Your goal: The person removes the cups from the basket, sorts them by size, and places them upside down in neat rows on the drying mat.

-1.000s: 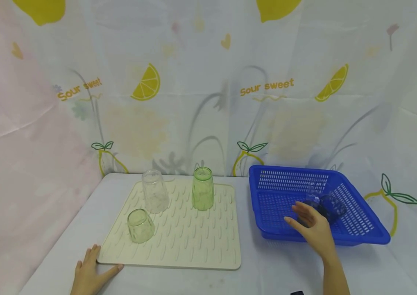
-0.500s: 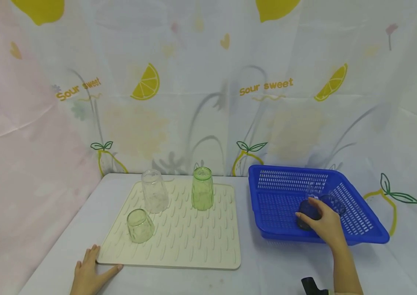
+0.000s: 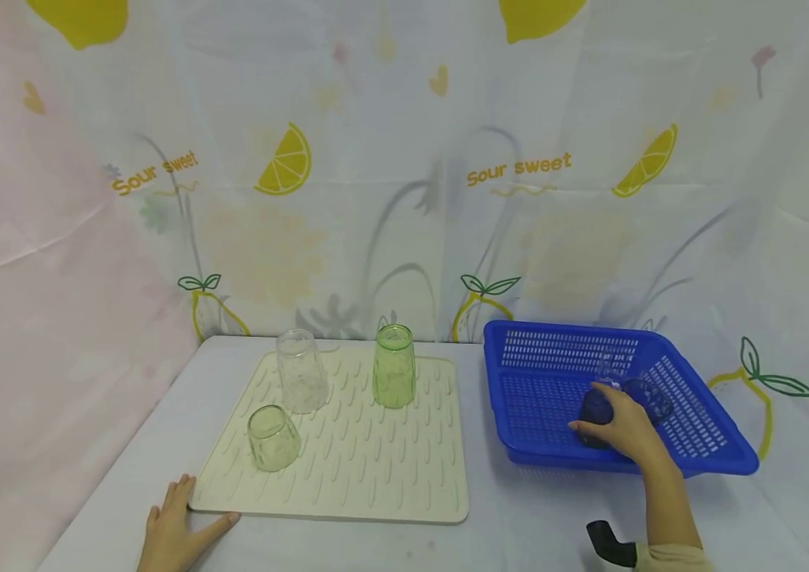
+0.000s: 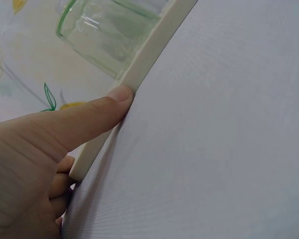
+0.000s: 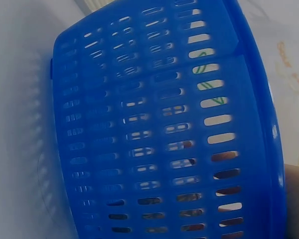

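Note:
My right hand reaches into the blue basket and grips a dark glass, thumb on its near left side and fingers at its top. Behind the fingers lie other clear or bluish glasses, partly hidden. At the near left corner of the cream drying mat, my left hand rests with fingers spread. Its thumb touches the mat's front edge in the left wrist view. On the mat stand a clear tall glass, a green tall glass and a short pale green glass.
Slotted basket wall fills most of the right wrist view and hides the right hand's fingertips. White cloth covers the table, and a lemon-print curtain hangs behind. A black curved piece sits beside the right forearm.
My right hand has come down to the right onto the dark glass and closed round it, and the glass has tilted slightly. The left hand has stayed at the mat's corner.

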A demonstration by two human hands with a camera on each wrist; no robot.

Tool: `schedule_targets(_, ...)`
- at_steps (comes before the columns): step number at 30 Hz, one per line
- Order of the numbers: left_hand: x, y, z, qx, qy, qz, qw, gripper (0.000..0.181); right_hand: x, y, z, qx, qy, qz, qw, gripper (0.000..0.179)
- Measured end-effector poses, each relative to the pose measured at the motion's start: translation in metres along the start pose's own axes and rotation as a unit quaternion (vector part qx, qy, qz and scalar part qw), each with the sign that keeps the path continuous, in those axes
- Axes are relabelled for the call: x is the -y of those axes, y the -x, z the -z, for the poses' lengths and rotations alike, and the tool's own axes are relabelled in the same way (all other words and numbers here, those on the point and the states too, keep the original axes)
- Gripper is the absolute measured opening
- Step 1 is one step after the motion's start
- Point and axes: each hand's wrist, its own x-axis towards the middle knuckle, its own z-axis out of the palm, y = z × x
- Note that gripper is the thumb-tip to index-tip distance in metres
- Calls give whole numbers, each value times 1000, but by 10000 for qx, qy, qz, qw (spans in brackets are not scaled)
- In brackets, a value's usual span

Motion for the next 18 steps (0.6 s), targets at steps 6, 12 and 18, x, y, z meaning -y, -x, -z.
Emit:
schedule_targets(6,-1,0,2,135,103,40,9998,104,0,-1,-1,17,-16,-10,10000,82)
schedule_targets(12,-2,0,3,147,86,56,9998,103,-1,-2,-1,-479,25,-143,9987,74)
schedule_targets(18,-1,1,2,102,69,17,9999,103,-7,-5,0,-273,192,-227,9992,75)
